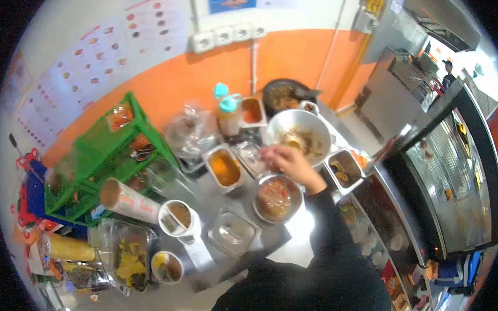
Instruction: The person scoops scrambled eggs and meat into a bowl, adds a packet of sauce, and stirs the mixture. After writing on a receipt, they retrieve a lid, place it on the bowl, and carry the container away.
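Observation:
My right hand (287,164) reaches over the counter, between a large white bowl (319,131) and a round metal bowl of reddish food (278,198). Its fingers point left, over the edge of a small metal container with a clear cover (251,157); whether they hold anything is too blurred to tell. Left of that container stands a rectangular pan of orange sauce (224,167). A metal lid (232,233) lies nearer to me. My left hand does not show.
Green shelving (102,156) and a white cup (177,218) are at the left. Behind stand squeeze bottles (228,114) and a black pan (282,97). A glass display case (450,185) is at the right. A distant person (448,74) stands at the upper right.

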A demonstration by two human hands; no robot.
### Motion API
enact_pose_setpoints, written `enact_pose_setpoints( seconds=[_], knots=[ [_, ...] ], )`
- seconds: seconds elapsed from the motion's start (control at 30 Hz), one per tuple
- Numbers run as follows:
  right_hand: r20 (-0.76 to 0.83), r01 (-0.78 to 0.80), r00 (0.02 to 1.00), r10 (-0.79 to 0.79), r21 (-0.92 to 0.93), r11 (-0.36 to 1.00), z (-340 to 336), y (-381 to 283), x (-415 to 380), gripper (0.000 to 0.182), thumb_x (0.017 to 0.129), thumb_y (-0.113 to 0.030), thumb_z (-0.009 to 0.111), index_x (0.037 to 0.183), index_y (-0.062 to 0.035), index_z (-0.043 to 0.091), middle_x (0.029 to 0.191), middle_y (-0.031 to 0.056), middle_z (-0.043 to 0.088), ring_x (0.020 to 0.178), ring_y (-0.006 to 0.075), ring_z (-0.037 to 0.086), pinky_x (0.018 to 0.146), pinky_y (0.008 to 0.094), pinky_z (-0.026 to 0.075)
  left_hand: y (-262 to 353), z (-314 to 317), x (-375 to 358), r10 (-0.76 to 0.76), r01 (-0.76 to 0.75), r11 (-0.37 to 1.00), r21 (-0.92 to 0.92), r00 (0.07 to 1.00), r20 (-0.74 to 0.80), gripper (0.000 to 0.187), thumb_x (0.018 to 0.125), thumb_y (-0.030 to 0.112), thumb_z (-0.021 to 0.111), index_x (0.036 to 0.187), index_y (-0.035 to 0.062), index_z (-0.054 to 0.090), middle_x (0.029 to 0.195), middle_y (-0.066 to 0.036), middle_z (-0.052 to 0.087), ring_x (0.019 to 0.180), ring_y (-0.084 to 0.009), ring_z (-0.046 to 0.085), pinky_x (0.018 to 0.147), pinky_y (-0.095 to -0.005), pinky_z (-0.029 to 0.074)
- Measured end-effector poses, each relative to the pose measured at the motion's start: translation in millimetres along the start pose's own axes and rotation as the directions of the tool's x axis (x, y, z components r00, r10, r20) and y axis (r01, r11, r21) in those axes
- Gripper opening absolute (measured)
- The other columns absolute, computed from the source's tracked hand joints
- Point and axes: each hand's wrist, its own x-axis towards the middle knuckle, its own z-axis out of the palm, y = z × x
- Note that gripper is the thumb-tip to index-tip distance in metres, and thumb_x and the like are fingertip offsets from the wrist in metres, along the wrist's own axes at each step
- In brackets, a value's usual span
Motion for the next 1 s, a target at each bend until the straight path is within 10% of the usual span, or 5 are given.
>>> enact_pose_setpoints(
  seconds=[0.33, 0.57, 0.67, 0.77, 1.0],
  knots=[
    [-0.606, -0.235, 0.795, 0.003, -0.304, 0.923, -255, 6, -166, 0.028, 0.095, -0.015, 0.064, 0.120, -0.0026, 0.062, 0.103, 0.0108, 0.071, 0.096, 0.0163, 0.067, 0.084, 0.0308, 0.053, -44, 58, 2, -0.105, 0.095, 0.992, 0.079, 0.986, 0.128, 0.027, 0.099, 0.029, 0.061, 0.106, 0.0026, 0.060, 0.079, -0.006, 0.061, 0.060, -0.0136, 0.051, 0.063, -0.0321, 0.052],
    [-0.434, -0.225, 0.900, -0.028, -0.519, 0.825, -376, 126, -140, 0.031, 0.089, -0.017, 0.071, 0.113, 0.0002, 0.063, 0.104, 0.0149, 0.072, 0.098, 0.0221, 0.069, 0.088, 0.0349, 0.054, -33, 143, -50, -0.034, 0.021, 0.995, 0.097, 0.991, 0.131, 0.027, 0.098, 0.027, 0.063, 0.104, 0.0007, 0.063, 0.082, -0.013, 0.069, 0.070, -0.0244, 0.068, 0.063, -0.0383, 0.057],
    [-0.336, -0.259, 0.940, 0.053, -0.606, 0.753, -400, 187, -101, 0.025, 0.088, -0.012, 0.069, 0.110, -0.0010, 0.065, 0.102, 0.0120, 0.072, 0.093, 0.0191, 0.069, 0.082, 0.0334, 0.055, -58, 144, -45, -0.102, 0.026, 0.921, 0.388, 0.979, 0.177, 0.045, 0.099, 0.037, 0.059, 0.125, -0.0001, 0.059, 0.108, -0.019, 0.070, 0.097, -0.0280, 0.070, 0.084, -0.0445, 0.057],
    [-0.312, -0.232, 0.950, 0.023, -0.655, 0.719, -413, 270, -57, 0.022, 0.081, -0.014, 0.072, 0.099, -0.0001, 0.071, 0.089, 0.0141, 0.073, 0.082, 0.0216, 0.071, 0.076, 0.0351, 0.055, -23, 232, -48, 0.097, -0.111, 0.954, 0.280, 0.993, 0.065, 0.024, 0.087, 0.001, 0.064, 0.107, 0.0066, 0.051, 0.094, -0.004, 0.063, 0.084, -0.0142, 0.062, 0.071, -0.0268, 0.050],
    [-0.086, -0.146, 0.988, 0.125, -0.754, 0.640, -398, 263, -24, 0.042, 0.077, -0.032, 0.075, 0.103, -0.0011, 0.061, 0.098, 0.0252, 0.068, 0.093, 0.0422, 0.066, 0.082, 0.0491, 0.053, 77, 438, -58, 0.154, -0.156, 0.955, 0.253, 0.988, 0.031, 0.030, 0.080, -0.009, 0.060, 0.104, 0.0058, 0.049, 0.093, -0.003, 0.062, 0.087, -0.0137, 0.061, 0.082, -0.0277, 0.047]
  ],
)
